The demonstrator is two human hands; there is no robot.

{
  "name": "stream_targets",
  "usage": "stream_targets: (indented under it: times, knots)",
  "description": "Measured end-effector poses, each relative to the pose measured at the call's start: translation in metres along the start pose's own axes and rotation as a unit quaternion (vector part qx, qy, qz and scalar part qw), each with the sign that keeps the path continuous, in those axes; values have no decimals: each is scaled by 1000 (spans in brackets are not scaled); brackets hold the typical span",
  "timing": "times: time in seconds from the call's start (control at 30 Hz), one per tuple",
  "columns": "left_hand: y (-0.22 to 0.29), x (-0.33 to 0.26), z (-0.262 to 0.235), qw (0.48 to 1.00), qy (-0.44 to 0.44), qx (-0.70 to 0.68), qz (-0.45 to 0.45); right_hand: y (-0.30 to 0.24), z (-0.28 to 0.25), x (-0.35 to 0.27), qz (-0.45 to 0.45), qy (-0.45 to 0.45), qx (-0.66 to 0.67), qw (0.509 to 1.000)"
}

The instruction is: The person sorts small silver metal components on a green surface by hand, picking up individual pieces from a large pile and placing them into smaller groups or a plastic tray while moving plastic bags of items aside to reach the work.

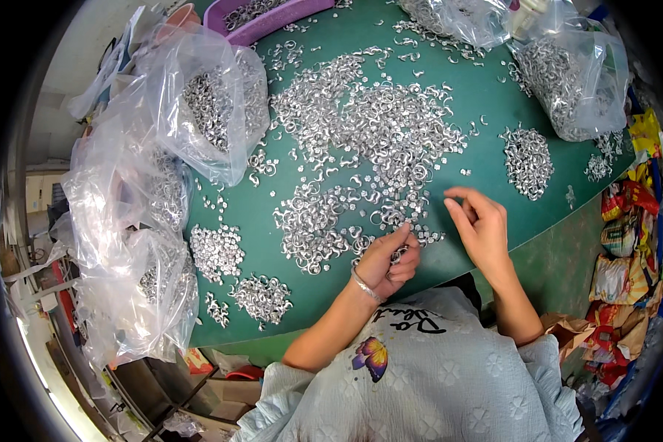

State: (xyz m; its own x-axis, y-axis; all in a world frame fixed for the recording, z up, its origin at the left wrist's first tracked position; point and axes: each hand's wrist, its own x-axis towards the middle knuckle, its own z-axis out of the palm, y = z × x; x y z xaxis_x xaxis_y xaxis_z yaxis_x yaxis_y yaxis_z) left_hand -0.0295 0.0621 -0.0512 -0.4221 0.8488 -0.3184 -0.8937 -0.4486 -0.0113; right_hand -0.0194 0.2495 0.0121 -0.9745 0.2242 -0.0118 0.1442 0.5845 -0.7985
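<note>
Rings [368, 140], small and silver, lay strewn across the green desk [486, 88], thickest mid-desk. Her left hand [387, 261] was curled over a few at the heap's near edge, apparently gathering them. Her right hand [479, 221] hovered half open beside it, fingertips pinched as if on one piece, though I could not tell. Sorted piles [527, 162] sat apart; bulging clear bags [214, 103] ringed the desk within reach.

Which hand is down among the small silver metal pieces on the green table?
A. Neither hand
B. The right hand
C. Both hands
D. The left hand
D. The left hand, with a bracelet at its wrist, rests curled on the metal pieces on the green table, while the right hand is raised beside them with fingers spread.
</note>
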Motion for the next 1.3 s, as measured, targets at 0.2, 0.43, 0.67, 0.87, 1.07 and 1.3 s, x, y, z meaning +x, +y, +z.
stream_targets:
  times: [0.2,0.43,0.67,0.87,1.07,1.3]
  knots:
    - [-7,-6,31,943,166,280,72,22,21,4,-132,-19,-167,977]
    - [5,11,21,454,218,765,402,19,2,9,-22,-1,-122,992]
    - [16,40,44,289,291,874,263,35,8,8,-91,24,-167,981]
    - [21,26,30,317,300,848,300,26,-11,4,46,21,-165,985]
    - [13,33,44,305,249,868,302,37,-1,4,-69,58,-189,978]
    - [9,11,38,880,151,446,60,27,-8,-13,48,-124,237,962]
